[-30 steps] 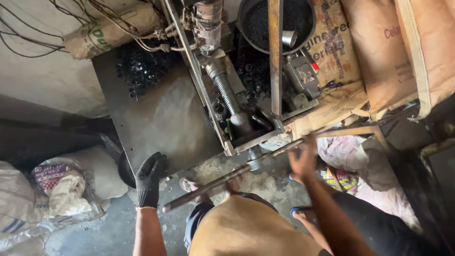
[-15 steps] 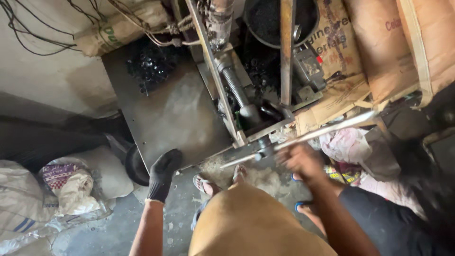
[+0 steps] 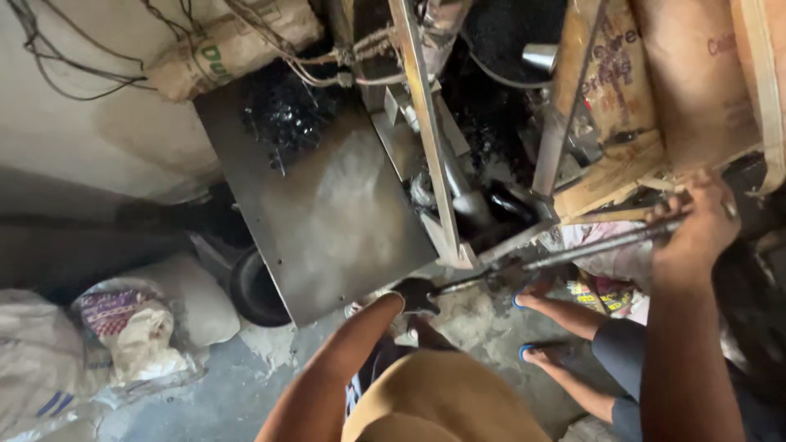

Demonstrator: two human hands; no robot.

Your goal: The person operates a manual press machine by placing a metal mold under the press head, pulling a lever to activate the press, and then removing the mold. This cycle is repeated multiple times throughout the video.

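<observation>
A long metal rod (image 3: 573, 248) runs slantwise below a greasy machine (image 3: 479, 200) with an upright steel bar (image 3: 422, 123). My left hand (image 3: 416, 295), in a black glove, is closed around the rod's lower left end, just below the corner of a grey steel plate (image 3: 327, 213). My bare right hand (image 3: 696, 223) grips the rod near its upper right end, in front of brown cardboard and sacks (image 3: 647, 90). A heap of black granules (image 3: 286, 115) lies at the plate's far end.
A black bowl (image 3: 254, 288) sits under the plate's left edge. Stuffed sacks and cloth bundles (image 3: 123, 327) lie on the concrete floor at the left. Two feet in blue sandals (image 3: 534, 327) rest below the rod; whose they are I cannot tell. Loose wires (image 3: 74, 57) hang on the wall.
My gloved left hand has left the plate's lower edge and moved right onto the rod's end. My right hand has slid right and up along the rod, which now lies flatter.
</observation>
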